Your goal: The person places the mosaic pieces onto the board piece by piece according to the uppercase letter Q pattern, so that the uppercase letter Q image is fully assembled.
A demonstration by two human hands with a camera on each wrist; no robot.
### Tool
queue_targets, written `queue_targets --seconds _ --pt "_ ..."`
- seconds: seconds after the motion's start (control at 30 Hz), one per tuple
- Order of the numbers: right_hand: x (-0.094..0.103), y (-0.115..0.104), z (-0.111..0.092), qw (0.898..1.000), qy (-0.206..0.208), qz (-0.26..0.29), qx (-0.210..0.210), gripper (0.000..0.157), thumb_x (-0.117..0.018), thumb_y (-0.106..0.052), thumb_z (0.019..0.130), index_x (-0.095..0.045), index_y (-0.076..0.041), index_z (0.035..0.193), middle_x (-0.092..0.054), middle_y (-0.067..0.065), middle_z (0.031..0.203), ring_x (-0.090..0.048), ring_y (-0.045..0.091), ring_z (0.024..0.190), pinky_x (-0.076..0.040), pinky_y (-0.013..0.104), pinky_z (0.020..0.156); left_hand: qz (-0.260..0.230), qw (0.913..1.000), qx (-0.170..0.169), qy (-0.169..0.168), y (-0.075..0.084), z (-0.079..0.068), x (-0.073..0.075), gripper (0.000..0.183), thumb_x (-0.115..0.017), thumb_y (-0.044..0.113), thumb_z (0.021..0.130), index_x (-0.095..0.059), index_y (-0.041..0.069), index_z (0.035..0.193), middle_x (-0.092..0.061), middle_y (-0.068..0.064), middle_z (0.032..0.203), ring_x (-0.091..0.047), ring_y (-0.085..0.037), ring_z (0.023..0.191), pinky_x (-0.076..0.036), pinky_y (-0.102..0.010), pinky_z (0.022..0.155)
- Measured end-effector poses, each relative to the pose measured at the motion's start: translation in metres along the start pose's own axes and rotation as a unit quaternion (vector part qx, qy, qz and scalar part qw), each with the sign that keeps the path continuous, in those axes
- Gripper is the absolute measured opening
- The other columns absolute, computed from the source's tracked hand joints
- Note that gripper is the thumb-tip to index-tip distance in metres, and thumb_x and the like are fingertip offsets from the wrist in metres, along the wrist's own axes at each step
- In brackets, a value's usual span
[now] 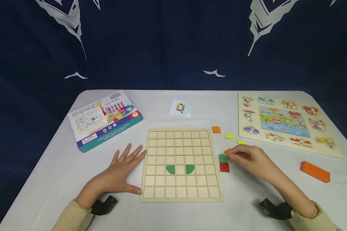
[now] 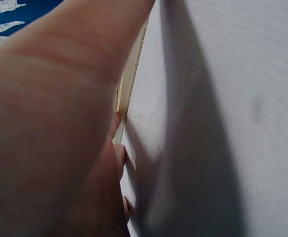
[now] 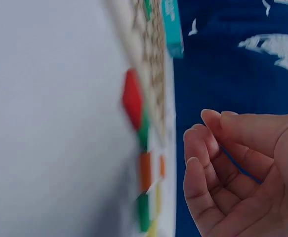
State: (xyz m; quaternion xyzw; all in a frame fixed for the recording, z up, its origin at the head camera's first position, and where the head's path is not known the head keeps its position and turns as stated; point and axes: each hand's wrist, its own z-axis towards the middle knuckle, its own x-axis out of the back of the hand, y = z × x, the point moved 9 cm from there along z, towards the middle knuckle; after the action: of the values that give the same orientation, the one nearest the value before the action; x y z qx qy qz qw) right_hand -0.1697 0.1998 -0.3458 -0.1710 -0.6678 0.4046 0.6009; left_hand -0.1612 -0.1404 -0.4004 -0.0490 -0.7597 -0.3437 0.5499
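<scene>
My left hand (image 1: pixel 118 178) lies spread flat on the table, its index fingertip and thumb at the left edge of the wooden grid board (image 1: pixel 182 199). On the board sit two green quarter-circle tiles, a left one (image 1: pixel 170 169) and a right one (image 1: pixel 190 169). Just right of the board, my right hand (image 1: pixel 253 160) hovers with loosely bent fingers, thumb and index tips together; nothing shows between them in the right wrist view. Close by its fingertips are a green square tile (image 1: pixel 223 158), a red square tile (image 1: pixel 224 167) and an orange tile (image 1: pixel 227 150), partly covered.
Farther up lie an orange square tile (image 1: pixel 216 129) and two yellow tiles (image 1: pixel 229 136). A small pattern card (image 1: pixel 180 108) rests behind the board. A cardboard box (image 1: pixel 105 120) stands at left, a picture puzzle (image 1: pixel 289 123) at right, and an orange block (image 1: pixel 315 172) near the right forearm.
</scene>
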Motion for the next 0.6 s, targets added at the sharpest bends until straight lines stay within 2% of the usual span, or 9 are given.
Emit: queue_targets --seconds 0.13,0.3,0.4,0.6 --pt "0.003 0.018 -0.009 0.999 0.007 0.023 -0.022 0.014 -0.065 -0.005 0.088 -0.069 -0.001 0.100 -0.067 0.008 0.100 -0.064 0.015 0.082 -0.051 0.023 0.069 -0.002 1.0000 -0.001 0.003 0.000 0.000 0.000 0.119 -0.076 0.065 0.058 -0.020 0.016 0.151 -0.008 -0.007 0.155 0.012 -0.036 0.137 0.010 -0.064 0.099" --pt "-0.006 0.026 -0.007 0.999 0.009 0.021 -0.024 0.019 -0.068 -0.003 0.084 -0.069 -0.002 0.103 -0.066 0.007 0.100 -0.064 0.012 0.082 -0.051 0.022 0.070 0.000 1.0000 0.000 0.001 -0.001 0.000 0.000 0.119 -0.076 0.065 0.058 -0.020 0.016 0.151 -0.008 -0.008 0.155 0.012 -0.036 0.137 0.010 -0.064 0.099" --pt "-0.010 0.025 -0.003 1.000 0.014 0.001 -0.017 0.021 -0.069 -0.002 0.083 -0.069 -0.003 0.104 -0.066 0.005 0.097 -0.062 0.009 0.077 -0.051 0.022 0.067 0.000 1.0000 0.000 0.000 0.000 0.000 0.000 0.119 -0.076 0.065 0.058 -0.020 0.015 0.151 -0.008 -0.008 0.155 0.012 -0.036 0.137 0.011 -0.064 0.099" --pt "-0.013 0.016 0.004 0.996 0.037 -0.075 0.007 0.022 -0.072 0.000 0.080 -0.071 -0.004 0.101 -0.056 -0.005 0.076 -0.050 0.010 0.067 -0.045 0.023 0.058 0.001 1.0000 0.001 -0.001 0.000 0.000 0.000 0.119 -0.076 0.064 0.058 -0.019 0.015 0.151 -0.008 -0.008 0.155 0.012 -0.036 0.137 0.011 -0.064 0.099"
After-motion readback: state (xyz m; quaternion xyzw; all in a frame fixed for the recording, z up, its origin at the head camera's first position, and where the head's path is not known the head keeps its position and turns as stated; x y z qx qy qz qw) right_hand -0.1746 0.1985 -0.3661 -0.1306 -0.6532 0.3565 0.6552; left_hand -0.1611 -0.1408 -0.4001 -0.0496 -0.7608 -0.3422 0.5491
